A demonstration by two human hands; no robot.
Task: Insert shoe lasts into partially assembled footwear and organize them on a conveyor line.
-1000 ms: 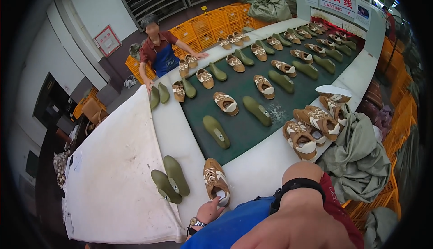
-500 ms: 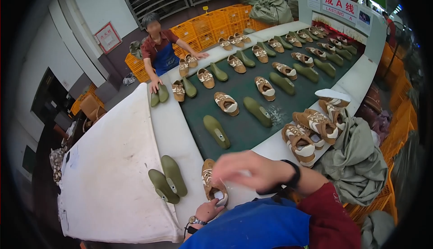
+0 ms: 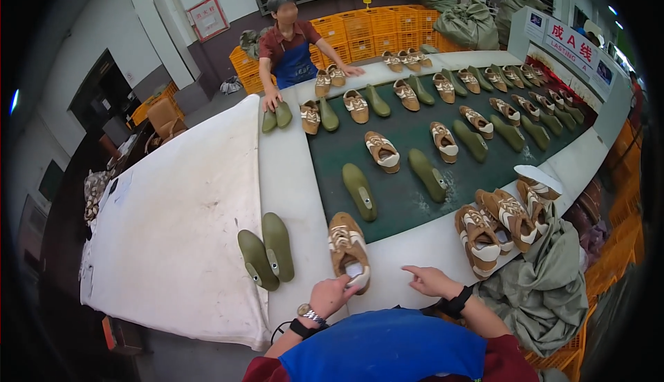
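My left hand [image 3: 328,299] grips the heel of a brown and white sneaker [image 3: 344,239], which rests on the white tabletop [image 3: 301,275] with its toe pointing away. My right hand [image 3: 431,282] is apart from the sneaker, over the near white ledge, its index finger stretched out to the left. Nothing shows in that hand; its other fingers are partly curled. Left of the held sneaker lie two green shoe lasts [image 3: 278,246], side by side.
A green conveyor belt [image 3: 400,199] carries rows of sneakers and lasts. Several sneakers [image 3: 477,240] are piled at the right, beside a grey-green sack [image 3: 536,292]. Across the table, a co-worker [image 3: 294,53] in a blue apron touches two lasts [image 3: 277,117]. White cloth [image 3: 187,223] covers the left side.
My right hand has come away from above the sneaker, moving right and down toward the ledge. My left hand stays on the sneaker's heel. The whole view has shifted.
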